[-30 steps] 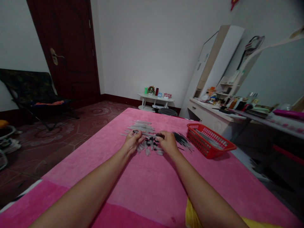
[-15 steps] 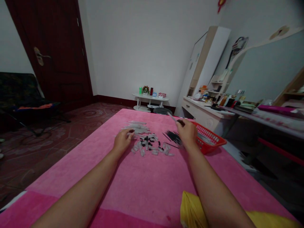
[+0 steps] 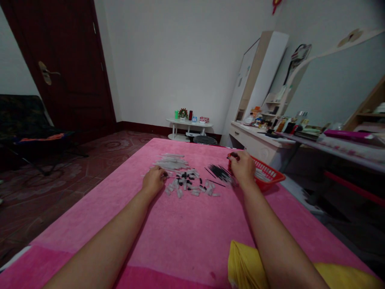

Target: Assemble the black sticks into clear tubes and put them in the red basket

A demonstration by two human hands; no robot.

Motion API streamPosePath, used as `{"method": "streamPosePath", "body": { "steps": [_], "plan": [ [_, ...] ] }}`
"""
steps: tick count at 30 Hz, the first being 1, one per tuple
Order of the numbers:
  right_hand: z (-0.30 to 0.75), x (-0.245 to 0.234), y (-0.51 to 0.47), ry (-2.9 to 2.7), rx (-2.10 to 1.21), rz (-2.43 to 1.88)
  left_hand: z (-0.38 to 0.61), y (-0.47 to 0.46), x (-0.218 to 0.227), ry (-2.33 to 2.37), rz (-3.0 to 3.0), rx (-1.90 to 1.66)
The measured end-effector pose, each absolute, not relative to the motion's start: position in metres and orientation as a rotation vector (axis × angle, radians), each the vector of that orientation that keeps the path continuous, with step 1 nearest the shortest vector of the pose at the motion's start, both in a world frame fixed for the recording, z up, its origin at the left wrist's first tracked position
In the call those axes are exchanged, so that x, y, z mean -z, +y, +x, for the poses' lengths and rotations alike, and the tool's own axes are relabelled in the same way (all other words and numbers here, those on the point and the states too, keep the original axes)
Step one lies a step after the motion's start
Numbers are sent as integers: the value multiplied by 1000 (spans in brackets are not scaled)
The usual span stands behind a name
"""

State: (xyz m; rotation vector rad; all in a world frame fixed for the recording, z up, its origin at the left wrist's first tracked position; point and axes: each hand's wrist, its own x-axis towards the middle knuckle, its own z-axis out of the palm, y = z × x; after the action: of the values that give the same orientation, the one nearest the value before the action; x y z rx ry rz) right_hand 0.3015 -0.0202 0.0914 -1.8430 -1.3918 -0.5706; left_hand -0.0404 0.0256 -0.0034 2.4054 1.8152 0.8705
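Note:
My left hand (image 3: 154, 180) rests on the pink cloth (image 3: 186, 228), fingers curled in at the edge of a pile of clear tubes (image 3: 173, 162); what it pinches is hidden. In front of it lie several small black and clear caps (image 3: 189, 185). My right hand (image 3: 243, 167) is closed at the near left rim of the red basket (image 3: 272, 176), with the dark end of a thin pen-like piece (image 3: 234, 155) showing at its fingertips. A bundle of thin black refills (image 3: 219, 172) lies just left of that hand.
A yellow cloth (image 3: 249, 261) lies under my right forearm. A dressing table (image 3: 258, 142) crowded with bottles stands right of the bed. A low white table (image 3: 189, 122) is by the far wall, a dark door (image 3: 63, 68) and a folding chair (image 3: 30, 132) to the left.
My right hand carried the pen-like piece from the middle pile rightward, raised it, then lowered it to the basket rim. My left hand let go and settled by the tubes.

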Motion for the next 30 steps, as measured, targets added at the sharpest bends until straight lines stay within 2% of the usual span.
{"method": "streamPosePath", "body": {
  "steps": [3,10,15,22,30],
  "plan": [
    [285,-88,-16,-1623,354,-1795,-40,23,2,1841,2390,-907],
    [275,-57,-18,-1955,-48,-2208,-38,21,0,1767,2348,-1092],
    [270,-56,-17,-1932,32,-2128,-29,22,1,1460,2304,-1247],
    [229,-67,-18,-2144,-77,-1597,-12,11,-6,1048,2097,-1402],
    [213,-69,-26,-2198,-15,-1621,-8,8,-7,978,2117,-1395]
  ]
}}
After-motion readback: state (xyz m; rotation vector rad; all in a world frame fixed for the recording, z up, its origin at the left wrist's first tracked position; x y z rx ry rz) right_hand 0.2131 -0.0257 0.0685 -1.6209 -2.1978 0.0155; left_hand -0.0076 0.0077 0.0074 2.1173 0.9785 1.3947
